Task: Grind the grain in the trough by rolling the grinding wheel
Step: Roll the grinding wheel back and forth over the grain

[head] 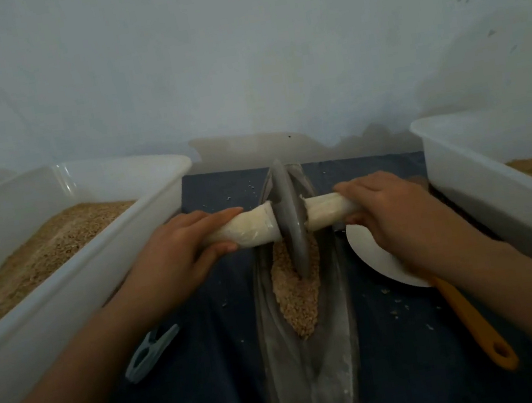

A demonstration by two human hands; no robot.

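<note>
Blue cloth (213, 364); each hand (175, 249) curled round wheel's axle (254, 225).

The scene is dim and flat, with a cool grey-blue cast and no hard shadows. Soft shade lies under the left hand (175, 249) and the right hand (394, 213), darkening the blue cloth (398, 336) below the fingers. Beyond the fingertips the wall (237, 67) is the palest area, evenly lit. Faint glare shows on the rim of the right white tub (481, 176), outward of the right fingers. Everything looks slightly soft. Wide-angle distortion bows the left white tub (67, 310) and both forearms toward the edges.
</note>
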